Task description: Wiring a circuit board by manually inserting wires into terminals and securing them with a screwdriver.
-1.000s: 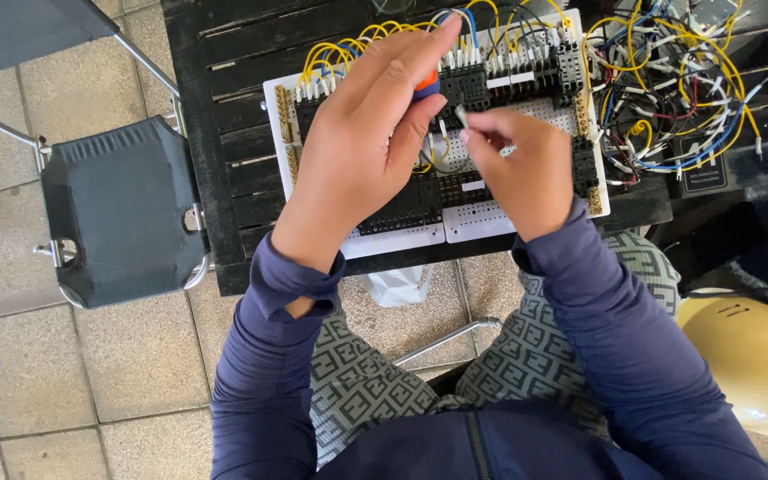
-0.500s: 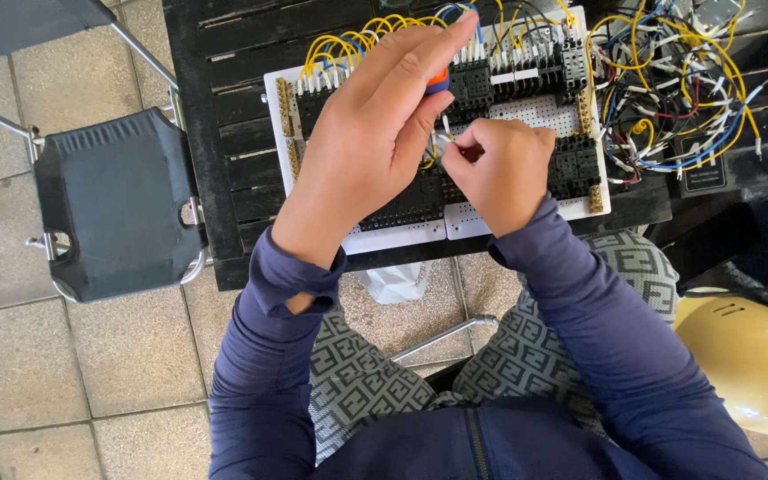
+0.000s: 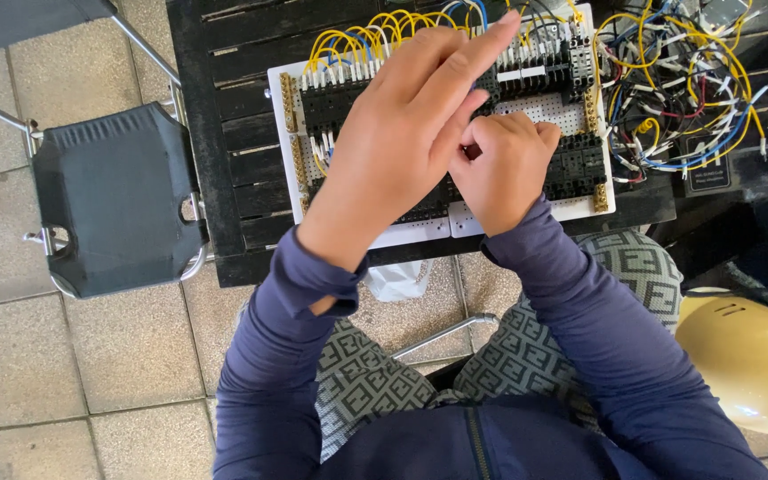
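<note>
Both my hands work over the white wiring board (image 3: 420,233) on the black slatted table (image 3: 224,133).

The board lies directly under my hands, carrying rows of black terminal blocks (image 3: 571,169) with yellow wire loops (image 3: 375,27) arching along its far edge. My right hand (image 3: 501,169) is curled shut against the blocks, thumb side touching my left; whatever it pinches is hidden, whereas half a second ago a thin pale piece showed between its fingertips. My left hand (image 3: 402,133) lies loosely spread above the board, index finger stretched toward the far edge, gripping nothing I can see, and it covers the board's middle. Right of my right hand sits a tangle of loose wires (image 3: 686,98). Left of my left arm stands a dark chair (image 3: 108,196); a yellow helmet (image 3: 748,356), partly cut off, lies by my right elbow.
</note>
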